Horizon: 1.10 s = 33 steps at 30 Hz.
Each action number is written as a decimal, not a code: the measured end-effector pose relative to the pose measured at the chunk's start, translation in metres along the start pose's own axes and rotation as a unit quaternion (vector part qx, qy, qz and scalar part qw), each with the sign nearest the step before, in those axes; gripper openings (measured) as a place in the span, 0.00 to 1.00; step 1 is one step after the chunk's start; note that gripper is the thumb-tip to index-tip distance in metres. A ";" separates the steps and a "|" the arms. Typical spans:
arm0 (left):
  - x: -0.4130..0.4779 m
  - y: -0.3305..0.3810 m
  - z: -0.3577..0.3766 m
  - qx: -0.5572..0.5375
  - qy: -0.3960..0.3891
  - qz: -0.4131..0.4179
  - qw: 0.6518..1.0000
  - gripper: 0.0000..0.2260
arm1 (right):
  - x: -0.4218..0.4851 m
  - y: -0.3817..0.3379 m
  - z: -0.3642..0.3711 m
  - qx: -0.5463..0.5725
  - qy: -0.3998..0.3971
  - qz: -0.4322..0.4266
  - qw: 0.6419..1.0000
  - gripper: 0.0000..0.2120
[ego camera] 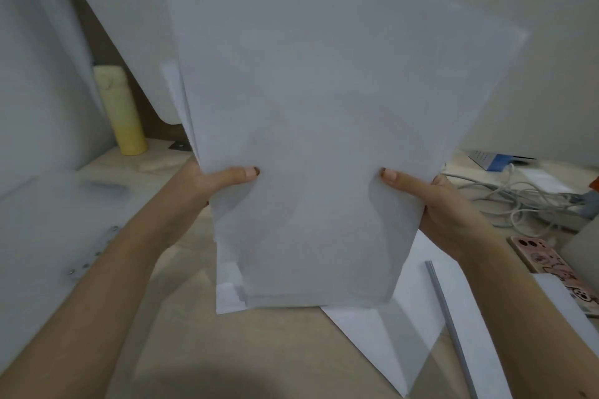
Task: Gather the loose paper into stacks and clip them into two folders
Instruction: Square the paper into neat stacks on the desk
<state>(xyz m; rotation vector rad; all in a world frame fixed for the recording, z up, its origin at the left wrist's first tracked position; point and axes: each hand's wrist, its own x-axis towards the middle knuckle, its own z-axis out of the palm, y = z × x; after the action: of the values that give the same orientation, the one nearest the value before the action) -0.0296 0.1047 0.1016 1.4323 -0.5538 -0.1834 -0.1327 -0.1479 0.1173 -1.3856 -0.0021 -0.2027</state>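
Upright and lifted above the desk, a loose stack of white paper sheets [317,126] fills the middle of the view, its edges uneven, with several sheets poking out at the left side and lower left corner. The left hand [214,181] pinches the stack's left edge, thumb pressed on the front sheet; the right hand [434,204] grips the right edge the same way, thumb on the front and fingers hidden behind. Below the stack, more white sheets [389,327] lie flat on the pale wooden desk [259,350], and a thin grey binder bar [450,327] lies slantwise across them. At the left rests a translucent plastic folder [55,223] with small metal rivets. Farther back stands a yellow cylindrical bottle [120,110]. To the right lie a phone in a pink cartoon case [551,266] and a tangle of white cables [525,197].
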 end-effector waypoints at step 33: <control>-0.010 -0.022 0.046 -0.033 0.142 -0.006 0.989 0.07 | 0.001 0.034 -0.017 -0.036 0.020 -0.007 0.999 0.14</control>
<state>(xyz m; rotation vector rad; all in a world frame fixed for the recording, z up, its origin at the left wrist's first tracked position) -0.0552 0.0654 0.0794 1.3675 -0.3033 -0.0059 -0.1288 -0.1588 0.0811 -1.4531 0.0294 -0.2448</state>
